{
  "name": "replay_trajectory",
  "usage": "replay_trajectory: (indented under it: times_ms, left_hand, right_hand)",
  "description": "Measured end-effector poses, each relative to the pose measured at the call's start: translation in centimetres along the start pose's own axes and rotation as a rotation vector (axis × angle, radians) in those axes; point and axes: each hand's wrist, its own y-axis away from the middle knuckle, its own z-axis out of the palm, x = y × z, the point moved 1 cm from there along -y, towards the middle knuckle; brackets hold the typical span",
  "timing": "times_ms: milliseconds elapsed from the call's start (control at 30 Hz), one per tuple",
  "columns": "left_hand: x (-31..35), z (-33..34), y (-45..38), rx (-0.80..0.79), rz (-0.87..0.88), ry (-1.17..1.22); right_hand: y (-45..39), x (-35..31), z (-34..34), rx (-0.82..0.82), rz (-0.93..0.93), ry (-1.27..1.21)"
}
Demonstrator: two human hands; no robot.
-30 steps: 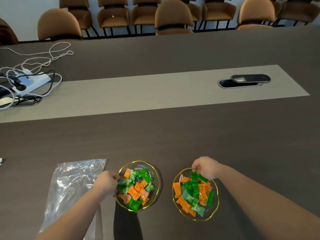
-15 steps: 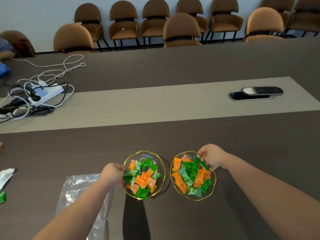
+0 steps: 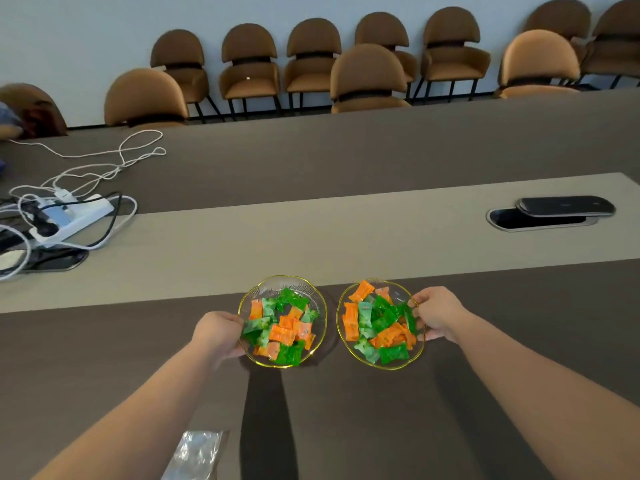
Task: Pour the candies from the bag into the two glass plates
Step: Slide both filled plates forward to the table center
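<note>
Two gold-rimmed glass plates sit side by side on the dark table, each heaped with green and orange wrapped candies. My left hand [image 3: 220, 336] grips the left edge of the left plate [image 3: 277, 288]. My right hand [image 3: 438, 315] grips the right edge of the right plate [image 3: 341, 306]. The candies [image 3: 282, 329] cover most of the left plate, and the candies [image 3: 379, 323] fill the right one. The clear plastic bag [image 3: 195, 455] lies flat and empty near the bottom edge, under my left forearm.
A white power strip [image 3: 74, 216] with tangled white and black cables lies at the far left. A dark oval cover [image 3: 564, 206] rests by a cable slot at the right. Brown chairs [image 3: 367, 76] line the table's far side.
Both plates, held by my hands, have slid away from me across the table toward the lighter centre strip. The bag has stayed behind, now at the frame's bottom edge.
</note>
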Motion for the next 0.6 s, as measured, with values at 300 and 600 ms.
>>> replay_trajectory:
  times_ms: [300,600]
  left_hand:
    - [2.7,3.3,-9.1,0.069,-0.082,0.200]
    - [3.2,6.2,-11.8,0.120,-0.165,0.443]
  right_hand:
    - [-8.4,-3.3,2.8,0.142,0.070,-0.426]
    - [-10.3,-5.0,4.2,0.258,0.136,-0.569]
